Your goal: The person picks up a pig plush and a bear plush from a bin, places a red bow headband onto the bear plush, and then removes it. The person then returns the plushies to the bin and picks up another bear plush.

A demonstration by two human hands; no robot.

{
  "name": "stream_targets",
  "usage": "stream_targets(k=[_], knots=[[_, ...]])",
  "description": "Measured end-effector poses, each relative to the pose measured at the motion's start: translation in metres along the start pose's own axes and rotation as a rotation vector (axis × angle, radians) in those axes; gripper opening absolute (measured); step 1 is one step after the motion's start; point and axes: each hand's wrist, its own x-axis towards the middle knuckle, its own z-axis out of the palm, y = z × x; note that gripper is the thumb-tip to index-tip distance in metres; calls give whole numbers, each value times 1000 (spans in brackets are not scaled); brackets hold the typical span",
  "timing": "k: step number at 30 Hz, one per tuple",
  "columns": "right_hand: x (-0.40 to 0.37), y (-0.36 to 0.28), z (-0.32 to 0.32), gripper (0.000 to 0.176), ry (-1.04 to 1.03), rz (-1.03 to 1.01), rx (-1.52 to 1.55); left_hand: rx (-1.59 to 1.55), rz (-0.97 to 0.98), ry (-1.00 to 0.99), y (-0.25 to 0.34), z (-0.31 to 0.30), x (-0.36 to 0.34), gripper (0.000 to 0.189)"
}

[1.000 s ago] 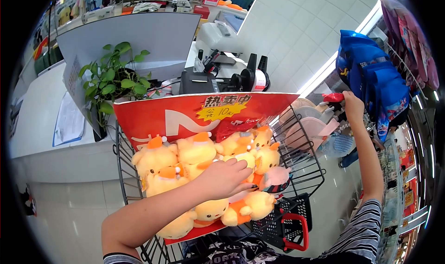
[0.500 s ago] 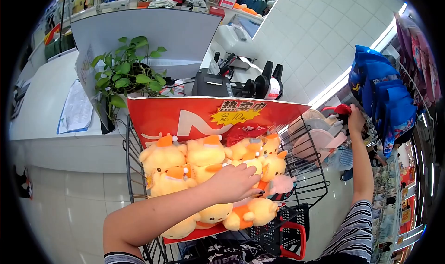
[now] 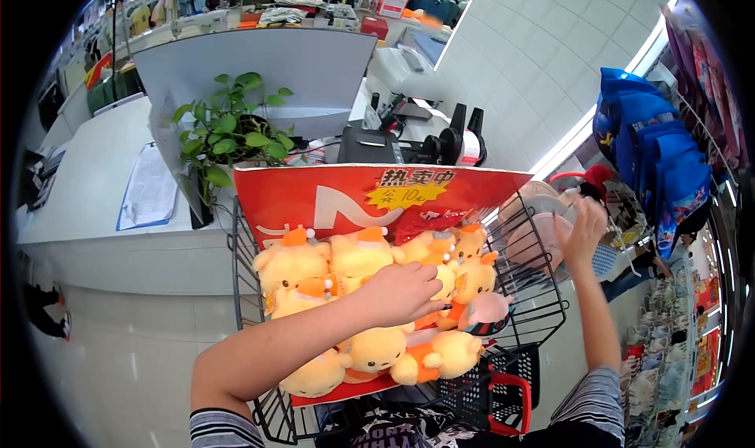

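Note:
Yellow plush toys [image 3: 358, 255] with orange hats and clothes are piled in a black wire basket [image 3: 543, 247]. My left hand [image 3: 405, 291] lies over the middle of the pile, its fingers loosely stretched and touching the plush. A small dark spot shows at its lower fingertips; I cannot make out what it is. My right hand [image 3: 583, 226] is raised at the basket's right side, fingers apart and slightly blurred, in front of pale pink, rounded items [image 3: 528, 240]. A red item [image 3: 594, 179] hangs just above it. A pink plush toy [image 3: 486, 310] rests at the pile's right edge.
A red sign [image 3: 314, 204] stands along the basket's back. Behind it are a white counter [image 3: 86, 189], a potted plant [image 3: 228, 134] and a black device [image 3: 370, 145]. Blue packages [image 3: 649, 141] hang at right. A shopping basket with a red handle [image 3: 515, 397] stands below.
My right hand has come off the red item and moved down and left. My left hand stays over the plush toys. The view has shifted slightly, and a person's legs now show at far left.

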Motion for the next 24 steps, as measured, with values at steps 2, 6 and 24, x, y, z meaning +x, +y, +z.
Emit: stream_targets(k=[2, 6, 24], knots=[[-28, -46, -22, 43, -109, 41, 256, 14, -1, 47, -1, 1, 1, 27], [-130, -133, -56, 71, -744, 53, 530, 13, 33, 69, -5, 12, 0, 28], [-211, -190, -103, 66, -1026, 116, 604, 79, -11, -300, -16, 41, -14, 27]])
